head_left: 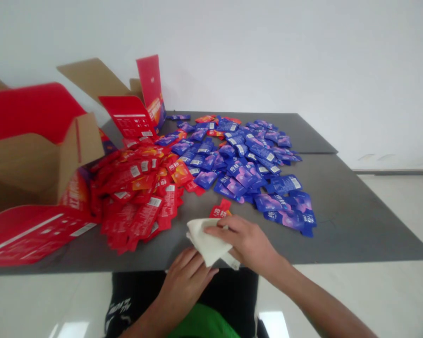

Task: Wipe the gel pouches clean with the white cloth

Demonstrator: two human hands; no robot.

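A white cloth bag lies at the near edge of the grey table. My right hand rests on top of it with the fingers curled over the fabric. My left hand grips the bag from below at the table's edge. A red packet lies just beyond the bag, partly under my right fingers. Several red packets are heaped to the left. Several blue packets are spread across the middle.
An open red and brown cardboard box lies on its side at the left, its red flap hanging over the near edge. A second open red box stands behind it. A white wall rises behind the table.
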